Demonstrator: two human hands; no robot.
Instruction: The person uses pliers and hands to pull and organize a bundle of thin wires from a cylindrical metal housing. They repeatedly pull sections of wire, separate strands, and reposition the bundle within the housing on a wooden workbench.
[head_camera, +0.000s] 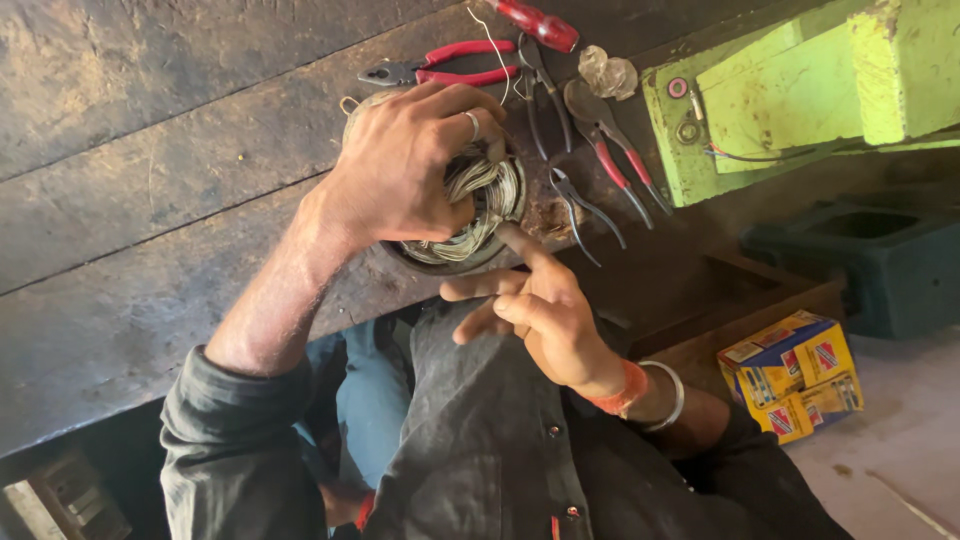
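At the centre of the frame, on the near edge of the dark wooden counter (150, 250), sits a round motor part (470, 215) packed with pale wire windings. The left hand (405, 165) comes in from the lower left and clamps over the top of it, fingers curled into the wire bundle and gripping it. The right hand (535, 300), just below and right of the part, is loosely open with nothing in it; its forefinger points up and touches the lower rim of the windings (the other fingers are half folded).

The step in hand looks like working the wire coil, pressing or tugging it within its round housing while the right forefinger steadies or probes the edge. The next move probably calls for a firm hold from the left hand and a careful fingertip from the right, since the fine wires could kink or snag.

Tools lie in the upper middle of the frame: red-handled pliers (440, 68), a red-handled screwdriver (535, 22), cutters with red grips (610, 140) and small bare metal pliers (580, 205). A green machine block (800, 90) fills the upper right, and a yellow cardboard box (790, 375) sits on the floor at the lower right.
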